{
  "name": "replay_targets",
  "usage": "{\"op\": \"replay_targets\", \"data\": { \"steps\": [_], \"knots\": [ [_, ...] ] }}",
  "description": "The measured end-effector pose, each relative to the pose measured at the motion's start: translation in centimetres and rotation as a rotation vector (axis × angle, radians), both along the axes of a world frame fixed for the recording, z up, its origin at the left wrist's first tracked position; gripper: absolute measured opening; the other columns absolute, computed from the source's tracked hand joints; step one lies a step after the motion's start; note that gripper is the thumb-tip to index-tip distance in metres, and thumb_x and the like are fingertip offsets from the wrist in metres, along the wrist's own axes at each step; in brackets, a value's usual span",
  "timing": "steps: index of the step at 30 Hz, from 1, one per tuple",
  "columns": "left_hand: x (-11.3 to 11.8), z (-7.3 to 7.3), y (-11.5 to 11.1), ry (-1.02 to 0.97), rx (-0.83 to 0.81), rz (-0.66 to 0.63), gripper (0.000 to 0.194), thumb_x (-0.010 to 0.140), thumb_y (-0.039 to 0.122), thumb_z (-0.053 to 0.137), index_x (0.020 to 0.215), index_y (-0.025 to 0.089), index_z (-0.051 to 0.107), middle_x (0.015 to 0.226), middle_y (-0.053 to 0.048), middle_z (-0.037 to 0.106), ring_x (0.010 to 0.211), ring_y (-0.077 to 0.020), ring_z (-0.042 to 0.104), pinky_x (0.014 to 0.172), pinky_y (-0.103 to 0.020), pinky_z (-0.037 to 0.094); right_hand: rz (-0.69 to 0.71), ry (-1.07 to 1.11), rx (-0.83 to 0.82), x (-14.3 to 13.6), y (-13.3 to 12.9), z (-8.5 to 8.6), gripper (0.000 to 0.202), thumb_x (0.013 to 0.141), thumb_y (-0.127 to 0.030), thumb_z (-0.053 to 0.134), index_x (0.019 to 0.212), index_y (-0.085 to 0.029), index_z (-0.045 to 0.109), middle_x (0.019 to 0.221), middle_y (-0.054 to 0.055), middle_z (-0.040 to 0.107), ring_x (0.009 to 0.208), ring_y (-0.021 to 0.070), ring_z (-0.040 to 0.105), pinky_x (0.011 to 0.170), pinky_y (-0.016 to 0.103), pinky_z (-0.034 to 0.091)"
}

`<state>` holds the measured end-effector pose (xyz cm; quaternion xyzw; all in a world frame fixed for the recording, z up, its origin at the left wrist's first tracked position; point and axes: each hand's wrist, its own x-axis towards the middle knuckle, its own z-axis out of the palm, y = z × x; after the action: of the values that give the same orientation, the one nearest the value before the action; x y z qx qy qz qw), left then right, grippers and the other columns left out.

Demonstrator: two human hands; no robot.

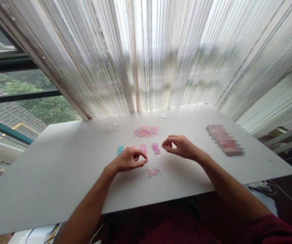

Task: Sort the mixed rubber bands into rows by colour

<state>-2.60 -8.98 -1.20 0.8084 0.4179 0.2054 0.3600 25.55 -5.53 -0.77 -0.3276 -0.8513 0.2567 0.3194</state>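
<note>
My left hand (130, 159) hovers over the white table (72, 162), thumb and forefinger curved with a small gap at the tips and nothing visible between them. My right hand (180, 146) is pinched beside a purple stack of small strips (155, 148); whatever its fingertips hold is too small to make out. Left of that stack lie a pink-purple stack (143, 148), a pink one (133, 147) partly behind my left hand, and a teal one (120, 149). A loose pastel pile (146, 131) lies behind them, and a smaller mixed pile (154, 171) lies nearer me.
Clear round plastic pieces (112, 126) rest at the back left, with another clear round piece (165, 114) at the back edge. A pixelated flat object (226, 140) lies on the right. Curtains (148, 61) hang behind the table.
</note>
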Motion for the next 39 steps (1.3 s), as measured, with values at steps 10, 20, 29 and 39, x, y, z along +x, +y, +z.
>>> {"op": "replay_targets", "data": {
  "steps": [10, 20, 29, 39],
  "knots": [
    [0.5, -0.7, 0.2, 0.093, -0.081, -0.095, 0.029, 0.08, 0.037, 0.075, 0.097, 0.015, 0.079, 0.057, 0.008, 0.035, 0.053, -0.007, 0.033, 0.05, -0.02, 0.026, -0.112, -0.074, 0.046, 4.0, -0.2, -2.7, 0.012, 0.089, -0.019, 0.063, 0.088, -0.019, 0.074, 0.08, 0.003, 0.069, 0.068, 0.0132, 0.062, 0.066, 0.025, 0.052],
    [0.4, -0.7, 0.1, 0.142, -0.107, -0.097, 0.024, 0.079, 0.033, 0.074, 0.096, 0.016, 0.08, 0.056, 0.007, 0.039, 0.052, -0.007, 0.036, 0.051, -0.02, 0.027, -0.078, -0.067, -0.019, 3.4, -0.7, -2.9, 0.009, 0.086, -0.019, 0.064, 0.083, -0.018, 0.073, 0.076, 0.003, 0.065, 0.067, 0.0129, 0.06, 0.063, 0.023, 0.05],
    [0.5, -0.5, 0.1, 0.132, -0.112, -0.087, 0.024, 0.078, 0.032, 0.074, 0.095, 0.015, 0.08, 0.056, 0.007, 0.039, 0.052, -0.0069, 0.036, 0.051, -0.02, 0.027, -0.102, -0.128, -0.048, 3.3, -1.0, -2.4, 0.006, 0.082, -0.018, 0.064, 0.079, -0.017, 0.07, 0.074, 0.002, 0.063, 0.065, 0.0128, 0.057, 0.06, 0.023, 0.045],
    [0.4, -0.7, 0.1, 0.111, -0.125, -0.088, 0.024, 0.078, 0.03, 0.074, 0.096, 0.015, 0.08, 0.056, 0.008, 0.037, 0.052, -0.0067, 0.033, 0.05, -0.02, 0.026, -0.026, -0.163, -0.078, 2.0, -1.6, -2.5, 0.012, 0.079, -0.012, 0.061, 0.077, -0.016, 0.072, 0.066, -0.001, 0.06, 0.057, 0.0102, 0.052, 0.057, 0.021, 0.04]
  ]
}}
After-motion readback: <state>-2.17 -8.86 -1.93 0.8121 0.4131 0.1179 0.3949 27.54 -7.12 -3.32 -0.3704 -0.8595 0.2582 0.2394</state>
